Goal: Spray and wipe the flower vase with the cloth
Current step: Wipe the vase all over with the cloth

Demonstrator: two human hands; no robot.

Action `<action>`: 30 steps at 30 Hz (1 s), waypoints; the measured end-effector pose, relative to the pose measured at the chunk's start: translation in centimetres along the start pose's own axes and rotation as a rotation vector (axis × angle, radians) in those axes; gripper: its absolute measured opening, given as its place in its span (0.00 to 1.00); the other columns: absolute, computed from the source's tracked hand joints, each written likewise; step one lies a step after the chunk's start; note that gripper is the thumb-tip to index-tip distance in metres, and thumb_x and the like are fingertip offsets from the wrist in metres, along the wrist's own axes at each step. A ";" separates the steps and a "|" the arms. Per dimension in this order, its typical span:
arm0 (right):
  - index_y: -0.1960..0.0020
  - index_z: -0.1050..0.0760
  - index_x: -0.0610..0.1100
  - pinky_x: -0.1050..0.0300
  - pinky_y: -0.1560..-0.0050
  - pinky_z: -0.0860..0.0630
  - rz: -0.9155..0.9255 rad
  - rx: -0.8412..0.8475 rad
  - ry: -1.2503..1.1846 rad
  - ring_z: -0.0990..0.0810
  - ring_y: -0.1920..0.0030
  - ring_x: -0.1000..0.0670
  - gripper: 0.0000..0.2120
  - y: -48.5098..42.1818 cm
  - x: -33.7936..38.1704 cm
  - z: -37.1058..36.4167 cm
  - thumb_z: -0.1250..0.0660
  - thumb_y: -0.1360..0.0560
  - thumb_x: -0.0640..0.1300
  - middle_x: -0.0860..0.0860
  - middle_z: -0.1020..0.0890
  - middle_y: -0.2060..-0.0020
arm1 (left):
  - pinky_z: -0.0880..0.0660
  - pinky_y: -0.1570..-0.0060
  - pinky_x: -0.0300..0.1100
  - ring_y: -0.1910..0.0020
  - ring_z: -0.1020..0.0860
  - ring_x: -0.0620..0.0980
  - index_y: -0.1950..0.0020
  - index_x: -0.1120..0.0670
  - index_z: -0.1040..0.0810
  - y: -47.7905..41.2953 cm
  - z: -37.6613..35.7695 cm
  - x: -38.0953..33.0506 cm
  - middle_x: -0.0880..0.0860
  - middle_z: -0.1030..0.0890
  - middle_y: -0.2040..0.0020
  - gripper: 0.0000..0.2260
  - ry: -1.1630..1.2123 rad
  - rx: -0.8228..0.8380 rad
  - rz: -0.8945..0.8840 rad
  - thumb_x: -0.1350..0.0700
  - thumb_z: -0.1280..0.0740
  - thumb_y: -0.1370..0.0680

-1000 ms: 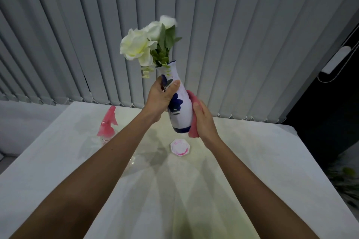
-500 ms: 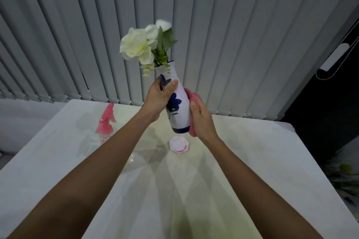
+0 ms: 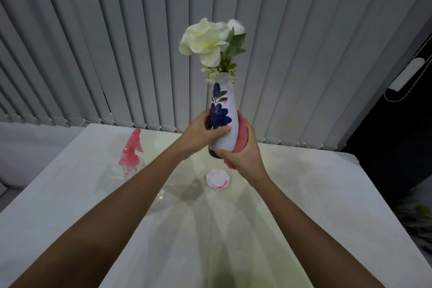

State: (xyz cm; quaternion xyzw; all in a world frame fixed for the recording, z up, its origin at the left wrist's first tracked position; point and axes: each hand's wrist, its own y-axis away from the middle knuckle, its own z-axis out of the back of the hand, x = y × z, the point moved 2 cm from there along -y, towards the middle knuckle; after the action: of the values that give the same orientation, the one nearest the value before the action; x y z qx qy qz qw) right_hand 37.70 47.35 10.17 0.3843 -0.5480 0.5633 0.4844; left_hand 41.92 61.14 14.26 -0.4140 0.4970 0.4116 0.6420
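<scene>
The white vase (image 3: pixel 225 110) with blue painted flowers is held upright in the air above the table, white flowers (image 3: pixel 205 41) rising from its neck. My left hand (image 3: pixel 203 133) grips its lower body from the left, thumb across the front. My right hand (image 3: pixel 243 154) presses a pink cloth (image 3: pixel 242 134) against the vase's right side and base. A pink-topped clear spray bottle (image 3: pixel 132 154) stands on the table to the left, away from both hands.
A small white octagonal coaster (image 3: pixel 218 180) with pink marks lies on the white table (image 3: pixel 304 194) right under the vase. Grey vertical blinds (image 3: pixel 93 42) hang behind the table. A dark opening is at the far right.
The vase has been tilted upright and turned, so the blue flower faces me. My left hand slid from the neck down to the lower body. My right hand with the cloth moved under the base.
</scene>
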 end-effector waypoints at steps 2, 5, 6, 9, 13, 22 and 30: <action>0.29 0.40 0.64 0.50 0.52 0.17 0.023 0.015 0.019 0.21 0.42 0.53 0.48 -0.3 0.3 -0.1 0.20 0.40 0.43 0.63 0.25 0.40 | 0.24 0.42 0.42 0.41 0.24 0.47 0.30 0.51 0.35 0.2 -0.2 0.8 0.48 0.24 0.38 0.27 0.038 -0.014 -0.015 0.54 0.29 0.26; 0.26 0.47 0.64 0.57 0.44 0.21 0.060 0.104 0.091 0.23 0.39 0.56 0.39 -0.4 0.4 0.3 0.27 0.27 0.48 0.62 0.28 0.35 | 0.24 0.40 0.47 0.39 0.24 0.51 0.29 0.53 0.35 0.0 0.1 1.1 0.53 0.24 0.36 0.28 0.132 -0.034 -0.022 0.57 0.29 0.27; 0.25 0.49 0.62 0.60 0.40 0.24 0.101 0.135 0.113 0.26 0.35 0.57 0.32 -0.5 0.2 0.7 0.35 0.22 0.51 0.59 0.31 0.31 | 0.24 0.41 0.47 0.39 0.24 0.51 0.30 0.53 0.34 0.0 0.2 1.1 0.52 0.23 0.37 0.27 0.158 -0.030 -0.019 0.58 0.29 0.26; 0.23 0.51 0.56 0.71 0.33 0.38 0.254 0.146 0.320 0.40 0.30 0.69 0.24 -1.5 0.2 1.9 0.50 0.18 0.52 0.57 0.42 0.26 | 0.22 0.45 0.42 0.44 0.22 0.48 0.34 0.51 0.32 -0.1 0.4 1.0 0.49 0.22 0.42 0.21 0.226 0.001 -0.015 0.61 0.31 0.25; 0.25 0.48 0.64 0.62 0.31 0.34 0.426 0.115 0.524 0.35 0.32 0.60 0.23 -4.3 2.3 2.8 0.50 0.18 0.56 0.53 0.39 0.32 | 0.21 0.51 0.38 0.47 0.21 0.45 0.37 0.48 0.30 0.3 0.2 1.2 0.47 0.21 0.45 0.18 0.176 0.071 0.006 0.60 0.31 0.24; 0.29 0.34 0.61 0.44 0.37 0.28 0.708 0.187 0.916 0.36 0.37 0.43 0.19 -4.3 4.4 3.9 0.44 0.19 0.52 0.50 0.37 0.34 | 0.22 0.52 0.37 0.46 0.22 0.45 0.36 0.50 0.31 0.6 -0.3 1.3 0.46 0.22 0.45 0.20 0.107 0.061 0.002 0.57 0.29 0.26; 0.32 0.29 0.58 0.42 0.40 0.28 0.729 -0.057 0.925 0.33 0.41 0.43 0.17 -5.7 6.1 4.1 0.41 0.19 0.49 0.43 0.31 0.37 | 0.23 0.56 0.30 0.50 0.22 0.39 0.36 0.50 0.31 1.0 -0.8 1.1 0.44 0.21 0.47 0.20 0.104 0.094 -0.013 0.60 0.30 0.25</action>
State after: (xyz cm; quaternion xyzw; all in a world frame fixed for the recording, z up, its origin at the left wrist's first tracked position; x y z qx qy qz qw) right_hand 41.40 43.65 17.89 -0.1274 -0.3916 0.7876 0.4584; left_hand 40.89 60.81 12.93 -0.4075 0.5458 0.3614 0.6367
